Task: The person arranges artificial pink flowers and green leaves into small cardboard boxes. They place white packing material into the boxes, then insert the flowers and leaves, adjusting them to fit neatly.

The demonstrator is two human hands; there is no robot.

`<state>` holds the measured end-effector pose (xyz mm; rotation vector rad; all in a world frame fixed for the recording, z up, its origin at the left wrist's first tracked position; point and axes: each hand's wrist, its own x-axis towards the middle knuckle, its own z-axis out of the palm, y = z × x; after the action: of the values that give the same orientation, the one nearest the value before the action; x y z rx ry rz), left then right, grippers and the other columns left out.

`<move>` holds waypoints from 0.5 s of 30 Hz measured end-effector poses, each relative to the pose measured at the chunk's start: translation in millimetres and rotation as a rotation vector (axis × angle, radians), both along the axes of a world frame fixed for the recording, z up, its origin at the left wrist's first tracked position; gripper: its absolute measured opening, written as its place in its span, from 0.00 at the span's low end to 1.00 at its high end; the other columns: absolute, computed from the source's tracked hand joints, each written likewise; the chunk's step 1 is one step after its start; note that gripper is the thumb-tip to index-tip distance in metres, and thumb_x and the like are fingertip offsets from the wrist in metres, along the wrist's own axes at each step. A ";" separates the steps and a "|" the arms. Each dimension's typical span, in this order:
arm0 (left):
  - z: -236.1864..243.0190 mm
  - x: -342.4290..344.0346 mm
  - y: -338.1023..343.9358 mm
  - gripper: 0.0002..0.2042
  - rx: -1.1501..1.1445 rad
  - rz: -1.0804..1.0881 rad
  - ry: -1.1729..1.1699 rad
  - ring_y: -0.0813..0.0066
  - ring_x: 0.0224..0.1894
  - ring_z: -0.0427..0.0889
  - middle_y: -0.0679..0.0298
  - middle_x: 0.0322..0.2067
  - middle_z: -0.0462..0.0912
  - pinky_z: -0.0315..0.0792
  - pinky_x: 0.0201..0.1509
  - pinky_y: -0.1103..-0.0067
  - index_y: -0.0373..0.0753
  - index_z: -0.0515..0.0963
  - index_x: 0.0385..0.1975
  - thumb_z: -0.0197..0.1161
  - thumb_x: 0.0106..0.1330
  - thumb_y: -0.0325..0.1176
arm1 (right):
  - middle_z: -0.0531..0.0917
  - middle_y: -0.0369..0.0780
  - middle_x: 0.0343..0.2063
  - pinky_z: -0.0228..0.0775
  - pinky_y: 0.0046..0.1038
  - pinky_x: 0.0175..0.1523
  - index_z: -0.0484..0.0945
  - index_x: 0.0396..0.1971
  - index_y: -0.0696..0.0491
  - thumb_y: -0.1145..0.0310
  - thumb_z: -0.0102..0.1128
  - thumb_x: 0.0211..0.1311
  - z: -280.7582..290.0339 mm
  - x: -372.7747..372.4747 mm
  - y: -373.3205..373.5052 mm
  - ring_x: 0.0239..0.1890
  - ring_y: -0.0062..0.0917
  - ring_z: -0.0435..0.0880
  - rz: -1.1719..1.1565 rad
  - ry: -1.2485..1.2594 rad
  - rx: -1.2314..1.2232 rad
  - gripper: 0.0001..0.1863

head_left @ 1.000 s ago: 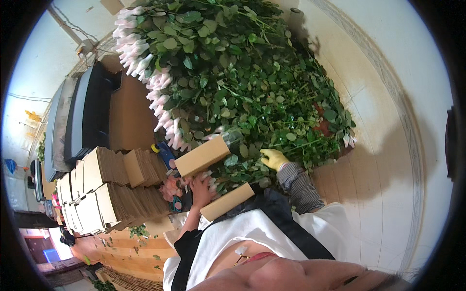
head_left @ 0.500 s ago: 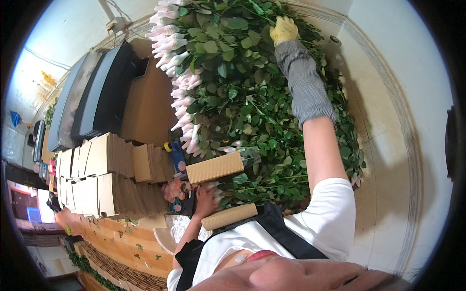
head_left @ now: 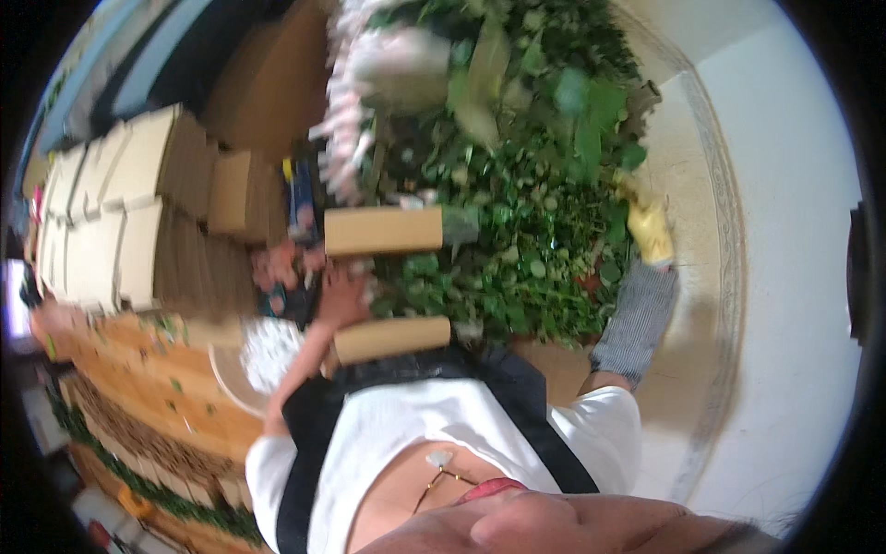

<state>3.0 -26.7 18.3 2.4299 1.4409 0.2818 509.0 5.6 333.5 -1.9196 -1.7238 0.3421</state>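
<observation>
A blurred long-stemmed rose, its head in a white net sleeve [head_left: 401, 65] and with large green leaves [head_left: 591, 111], hangs raised close over the pile. My right hand [head_left: 649, 226], in a yellow glove and grey striped sleeve, looks closed at the stem end on the right; motion blurs the fingers. Many more netted roses [head_left: 517, 185] lie in the pile, heads to the left. My bare left hand [head_left: 343, 295] rests with fingers stretched out between two tan corrugated cardboard pieces [head_left: 383, 231], beside the nearest flower heads. Its fingertips are partly blurred.
Stacked folded cardboard [head_left: 101, 185] stands at left, with dark boxes [head_left: 157, 83] behind. A blue tool [head_left: 300, 203] and pinkish round pieces [head_left: 275, 266] lie near my left hand. A bowl of white netting [head_left: 268, 355] sits below. A wall [head_left: 775, 231] borders the right.
My right hand has come back from the far side of the pile to its near right edge. A netted rose now hangs above the others. My left hand stays beside the cardboard pieces.
</observation>
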 end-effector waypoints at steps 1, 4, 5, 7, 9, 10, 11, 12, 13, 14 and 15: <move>-15.3 -3.6 0.8 0.33 0.014 -0.049 -0.069 0.49 0.68 0.60 0.49 0.63 0.64 0.49 0.72 0.49 0.48 0.76 0.58 0.69 0.46 0.44 | 0.82 0.45 0.54 0.72 0.32 0.64 0.80 0.53 0.55 0.77 0.41 0.72 -6.4 -6.2 -31.3 0.55 0.30 0.81 0.105 0.079 -0.176 0.19; -65.3 -9.3 8.4 0.32 0.100 -0.083 0.014 0.49 0.68 0.59 0.48 0.64 0.62 0.48 0.72 0.50 0.49 0.76 0.58 0.70 0.48 0.44 | 0.83 0.45 0.53 0.73 0.31 0.61 0.79 0.54 0.55 0.75 0.43 0.72 -78.2 -28.7 -80.7 0.53 0.28 0.83 0.258 0.047 -0.593 0.18; -73.3 -7.6 15.4 0.32 0.196 -0.106 -0.001 0.49 0.68 0.59 0.48 0.63 0.62 0.48 0.72 0.50 0.48 0.76 0.57 0.70 0.47 0.43 | 0.83 0.46 0.53 0.73 0.32 0.60 0.80 0.55 0.54 0.72 0.45 0.72 -113.5 -36.8 -99.5 0.53 0.29 0.83 0.163 0.068 -0.701 0.17; -10.5 -4.7 11.2 0.30 0.012 -0.119 -0.238 0.49 0.68 0.58 0.49 0.62 0.63 0.49 0.72 0.51 0.47 0.78 0.54 0.72 0.45 0.41 | 0.83 0.46 0.53 0.72 0.34 0.61 0.80 0.55 0.51 0.68 0.50 0.71 -210.3 -44.3 -142.0 0.54 0.35 0.82 0.066 -0.036 -0.728 0.17; -14.4 -13.8 4.1 0.31 -0.084 -0.045 -0.231 0.47 0.69 0.56 0.48 0.62 0.63 0.49 0.72 0.51 0.45 0.76 0.57 0.70 0.48 0.41 | 0.82 0.47 0.52 0.72 0.35 0.61 0.79 0.55 0.51 0.66 0.52 0.71 -251.5 -68.5 -148.1 0.55 0.41 0.80 0.064 -0.224 -0.671 0.17; -6.1 -15.2 3.8 0.31 -0.129 -0.032 -0.316 0.45 0.71 0.54 0.46 0.62 0.63 0.48 0.72 0.51 0.43 0.74 0.59 0.69 0.51 0.40 | 0.82 0.47 0.52 0.72 0.36 0.61 0.79 0.55 0.51 0.65 0.52 0.70 -257.5 -81.3 -154.0 0.55 0.43 0.80 0.007 -0.276 -0.693 0.17; -8.9 -18.2 2.3 0.31 -0.160 -0.026 -0.355 0.45 0.71 0.53 0.46 0.62 0.63 0.49 0.72 0.52 0.43 0.74 0.59 0.69 0.52 0.40 | 0.82 0.48 0.52 0.71 0.38 0.60 0.79 0.55 0.52 0.66 0.52 0.70 -258.9 -85.2 -152.8 0.56 0.44 0.79 -0.094 -0.212 -0.710 0.17; -11.5 -19.4 2.7 0.31 -0.187 -0.020 -0.397 0.45 0.71 0.53 0.45 0.62 0.63 0.49 0.72 0.52 0.43 0.74 0.60 0.69 0.53 0.41 | 0.82 0.48 0.52 0.72 0.37 0.59 0.78 0.56 0.52 0.67 0.53 0.71 -254.7 -84.2 -153.7 0.55 0.43 0.80 -0.098 -0.152 -0.666 0.17; -13.7 -21.0 2.0 0.30 -0.215 -0.014 -0.439 0.44 0.71 0.53 0.45 0.63 0.63 0.50 0.72 0.53 0.43 0.74 0.60 0.69 0.54 0.42 | 0.82 0.48 0.52 0.72 0.36 0.58 0.78 0.57 0.52 0.68 0.53 0.71 -251.0 -84.4 -155.6 0.54 0.42 0.80 -0.117 -0.080 -0.644 0.17; -15.6 -22.6 -0.4 0.30 -0.248 0.060 -0.533 0.45 0.69 0.56 0.46 0.63 0.63 0.52 0.71 0.55 0.43 0.74 0.60 0.69 0.54 0.42 | 0.82 0.48 0.52 0.73 0.35 0.57 0.78 0.57 0.51 0.69 0.53 0.71 -247.5 -85.1 -158.0 0.54 0.42 0.81 -0.135 -0.008 -0.622 0.17; -18.5 -18.9 -0.4 0.31 -0.282 0.125 -0.632 0.46 0.67 0.59 0.47 0.62 0.64 0.54 0.69 0.56 0.43 0.74 0.59 0.70 0.53 0.42 | 0.83 0.49 0.51 0.74 0.34 0.55 0.77 0.58 0.51 0.70 0.52 0.71 -243.2 -84.5 -164.1 0.52 0.42 0.82 -0.121 0.011 -0.557 0.18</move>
<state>-15.9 -27.1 -0.2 1.7961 1.2340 0.7411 424.4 -158.5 90.4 -2.3836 -1.6061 0.8567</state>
